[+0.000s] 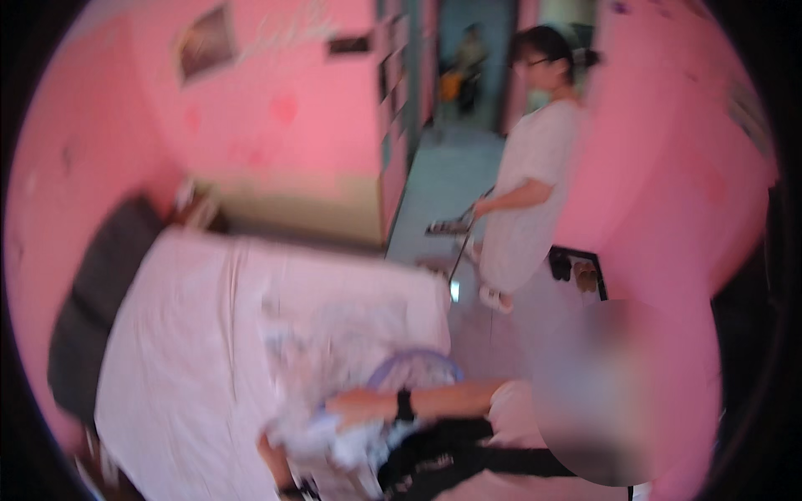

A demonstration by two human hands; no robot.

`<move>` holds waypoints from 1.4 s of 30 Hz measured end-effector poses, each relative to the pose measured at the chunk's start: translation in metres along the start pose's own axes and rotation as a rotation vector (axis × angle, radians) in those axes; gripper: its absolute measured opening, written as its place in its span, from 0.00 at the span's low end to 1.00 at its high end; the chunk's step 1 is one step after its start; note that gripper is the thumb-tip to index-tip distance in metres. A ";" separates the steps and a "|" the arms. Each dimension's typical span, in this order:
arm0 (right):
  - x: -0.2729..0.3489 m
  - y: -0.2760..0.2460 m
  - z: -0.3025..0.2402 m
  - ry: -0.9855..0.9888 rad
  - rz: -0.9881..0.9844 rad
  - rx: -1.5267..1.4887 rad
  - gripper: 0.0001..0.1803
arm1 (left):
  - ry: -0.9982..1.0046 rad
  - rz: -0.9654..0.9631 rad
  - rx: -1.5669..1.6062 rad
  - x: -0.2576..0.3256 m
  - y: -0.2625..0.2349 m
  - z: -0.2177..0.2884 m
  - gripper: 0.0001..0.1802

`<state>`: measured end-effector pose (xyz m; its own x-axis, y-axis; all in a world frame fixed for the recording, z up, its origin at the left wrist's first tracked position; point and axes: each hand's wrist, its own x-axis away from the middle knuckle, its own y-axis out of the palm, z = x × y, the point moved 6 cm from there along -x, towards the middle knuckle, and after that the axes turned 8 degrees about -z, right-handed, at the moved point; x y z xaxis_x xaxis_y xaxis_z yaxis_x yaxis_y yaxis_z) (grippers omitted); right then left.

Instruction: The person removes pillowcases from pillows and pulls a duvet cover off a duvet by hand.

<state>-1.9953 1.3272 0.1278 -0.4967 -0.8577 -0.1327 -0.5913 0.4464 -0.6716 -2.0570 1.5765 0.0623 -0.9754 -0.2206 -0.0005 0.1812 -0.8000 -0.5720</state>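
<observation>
Head camera, blurred: pale-blue clothing [359, 447] lies bunched between my left hand [271, 457] and nearer right hand [357, 406], purple basket [418, 354] beyond; whether either grip clenches, I cannot tell.

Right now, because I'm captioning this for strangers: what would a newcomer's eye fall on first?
Probably the vivid pink walls, rising around the room. Next, the person in a pale dress, standing past the bed at upper right. Lower centre, rumpled pale cloth, blurred, lies on the bed beside a purple-rimmed container.
</observation>
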 end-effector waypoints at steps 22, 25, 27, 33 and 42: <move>0.007 -0.077 0.043 0.250 -0.050 0.141 0.18 | -0.189 -0.085 -0.490 0.040 -0.048 0.053 0.11; 0.007 -0.068 0.076 0.386 -0.134 0.068 0.19 | -0.120 -0.065 -0.617 0.034 -0.022 0.053 0.16; 0.004 -0.047 0.068 0.423 -0.234 -0.059 0.22 | 0.129 0.114 -0.724 0.034 0.006 0.094 0.20; -0.002 -0.033 0.025 0.581 -0.053 -1.101 0.17 | 0.401 -0.175 -0.291 0.058 0.119 0.138 0.23; 0.040 -0.138 -0.026 0.331 -0.047 -0.835 0.08 | -0.139 -0.352 -0.787 0.108 0.079 -0.053 0.09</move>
<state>-1.9501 1.2382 0.2337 -0.5419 -0.8197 0.1853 -0.8205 0.5638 0.0943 -2.1552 1.5195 -0.0266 -0.9249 -0.1400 0.3536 -0.3173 -0.2283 -0.9204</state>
